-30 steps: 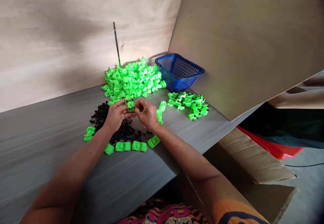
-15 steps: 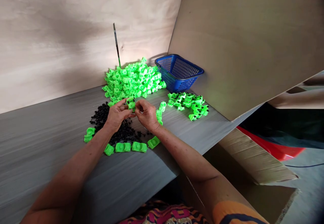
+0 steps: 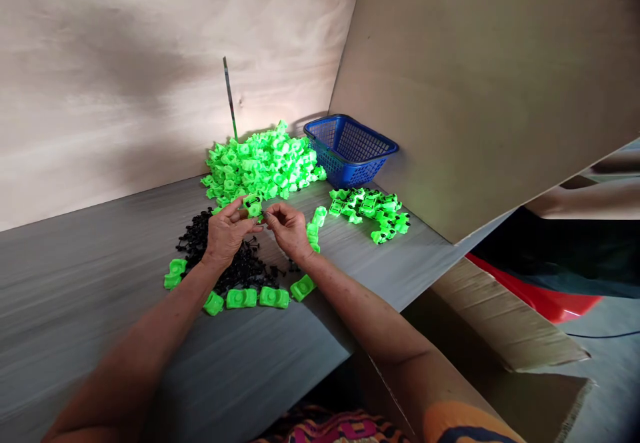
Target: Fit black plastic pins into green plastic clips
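My left hand (image 3: 225,235) grips a green toy car body (image 3: 253,208), underside up, with a black axle across one end. Close to the car's near end, the fingers of my right hand (image 3: 290,231) are pinched on a small black wheel axle, mostly hidden by the fingertips. Below both hands spreads a heap of black wheel axles (image 3: 245,266). Several green car bodies (image 3: 241,298) lie around the heap, along its near side and to its right. Behind the hands rises a big pile of green car bodies (image 3: 263,166).
Green cars with black wheels (image 3: 370,204) lie in a group at the right, before a blue plastic basket (image 3: 357,175). A thin dark strip (image 3: 229,96) stands against the back board. Cardboard (image 3: 520,316) lies beyond the table edge; another person's arm (image 3: 590,197) shows at far right.
My right hand has shifted slightly, its fingertips now angled at the car's near end, with a dark bit showing. The left hand still holds the car. The whole view has tilted a little.
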`<state>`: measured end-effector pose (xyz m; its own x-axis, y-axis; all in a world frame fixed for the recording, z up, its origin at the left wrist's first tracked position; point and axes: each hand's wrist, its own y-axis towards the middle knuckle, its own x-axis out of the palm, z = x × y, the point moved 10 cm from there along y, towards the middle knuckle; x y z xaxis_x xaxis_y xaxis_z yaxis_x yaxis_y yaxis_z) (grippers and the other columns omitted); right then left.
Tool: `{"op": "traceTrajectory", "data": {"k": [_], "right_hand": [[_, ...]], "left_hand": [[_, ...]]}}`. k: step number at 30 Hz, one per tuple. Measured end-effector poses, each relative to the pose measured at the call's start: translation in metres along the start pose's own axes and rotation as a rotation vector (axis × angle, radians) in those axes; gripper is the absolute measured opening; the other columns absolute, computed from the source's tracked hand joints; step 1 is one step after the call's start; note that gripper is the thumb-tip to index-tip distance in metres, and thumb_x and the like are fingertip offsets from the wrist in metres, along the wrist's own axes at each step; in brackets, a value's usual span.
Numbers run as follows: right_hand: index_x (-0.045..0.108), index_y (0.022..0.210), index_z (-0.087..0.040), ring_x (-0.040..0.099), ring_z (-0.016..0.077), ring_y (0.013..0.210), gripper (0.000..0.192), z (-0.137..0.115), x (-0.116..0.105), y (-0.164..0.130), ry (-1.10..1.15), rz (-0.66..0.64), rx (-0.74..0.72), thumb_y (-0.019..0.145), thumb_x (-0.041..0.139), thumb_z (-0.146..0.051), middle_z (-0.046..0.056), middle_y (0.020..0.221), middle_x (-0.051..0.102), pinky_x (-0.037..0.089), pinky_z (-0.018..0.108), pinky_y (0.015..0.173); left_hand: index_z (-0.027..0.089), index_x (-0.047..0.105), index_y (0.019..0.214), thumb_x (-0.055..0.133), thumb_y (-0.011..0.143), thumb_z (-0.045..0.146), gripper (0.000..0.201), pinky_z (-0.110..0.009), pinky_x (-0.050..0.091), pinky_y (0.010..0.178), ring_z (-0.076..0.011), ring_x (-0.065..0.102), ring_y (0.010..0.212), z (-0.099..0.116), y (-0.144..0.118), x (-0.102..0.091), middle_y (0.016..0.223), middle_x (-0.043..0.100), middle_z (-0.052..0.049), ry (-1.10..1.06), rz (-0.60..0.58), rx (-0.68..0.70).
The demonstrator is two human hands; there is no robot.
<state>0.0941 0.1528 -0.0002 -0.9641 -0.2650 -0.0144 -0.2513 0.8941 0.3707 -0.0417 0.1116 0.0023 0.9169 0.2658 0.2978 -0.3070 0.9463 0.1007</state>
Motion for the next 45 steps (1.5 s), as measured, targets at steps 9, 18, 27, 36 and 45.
{"op": "traceTrajectory", "data": {"k": [9, 18, 27, 36, 45], "right_hand": [[0.052, 0.078, -0.022, 0.055, 0.0146, 0.077, 0.020, -0.010, -0.001, -0.006, -0.114, 0.037, -0.064, 0.088, 0.053, -0.039, 0.001, 0.076, 0.055, 0.048, 0.026, 0.071], [0.051, 0.075, -0.022, 0.052, 0.0146, 0.076, 0.013, -0.018, -0.001, -0.010, -0.236, 0.099, -0.139, 0.088, 0.049, -0.026, 0.001, 0.078, 0.055, 0.044, 0.026, 0.071], [0.050, 0.070, -0.022, 0.050, 0.0150, 0.072, 0.015, -0.017, 0.001, -0.007, -0.247, 0.099, -0.201, 0.085, 0.049, -0.023, 0.000, 0.073, 0.054, 0.043, 0.027, 0.069], [0.052, 0.069, -0.021, 0.050, 0.0131, 0.068, 0.014, -0.025, -0.020, 0.012, -0.500, 0.040, -0.132, 0.082, 0.051, -0.015, -0.002, 0.070, 0.054, 0.041, 0.025, 0.067], [0.071, 0.099, -0.009, 0.055, 0.0320, 0.110, 0.026, -0.051, -0.197, 0.035, -1.518, 0.230, 0.173, 0.084, 0.050, -0.005, 0.023, 0.112, 0.067, 0.044, 0.043, 0.091]], "left_hand": [[0.011, 0.070, 0.125, 0.089, 0.052, 0.024, 0.076, -0.036, 0.067, 0.064, -0.0190, 0.072, 0.069, 0.003, -0.002, 0.000, 0.083, 0.074, -0.002, 0.028, 0.021, 0.027], [0.011, 0.062, 0.139, 0.082, 0.063, 0.028, 0.080, -0.036, 0.067, 0.070, -0.0159, 0.071, 0.062, -0.001, -0.005, 0.003, 0.066, 0.065, 0.007, 0.067, 0.007, 0.027], [0.011, 0.066, 0.135, 0.082, 0.062, 0.033, 0.078, -0.035, 0.066, 0.067, -0.0133, 0.067, 0.057, -0.002, -0.001, -0.001, 0.064, 0.063, 0.008, 0.107, 0.020, 0.087], [0.013, 0.050, 0.150, 0.079, 0.074, 0.030, 0.083, -0.029, 0.063, 0.057, -0.0160, 0.073, 0.062, -0.007, -0.001, 0.005, 0.106, 0.076, -0.010, 0.201, -0.055, 0.005], [0.014, 0.065, 0.131, 0.073, 0.080, 0.024, 0.053, -0.022, 0.059, 0.050, -0.0129, 0.074, 0.066, 0.009, 0.006, -0.006, 0.128, 0.068, -0.018, 0.306, -0.017, 0.048]]}}
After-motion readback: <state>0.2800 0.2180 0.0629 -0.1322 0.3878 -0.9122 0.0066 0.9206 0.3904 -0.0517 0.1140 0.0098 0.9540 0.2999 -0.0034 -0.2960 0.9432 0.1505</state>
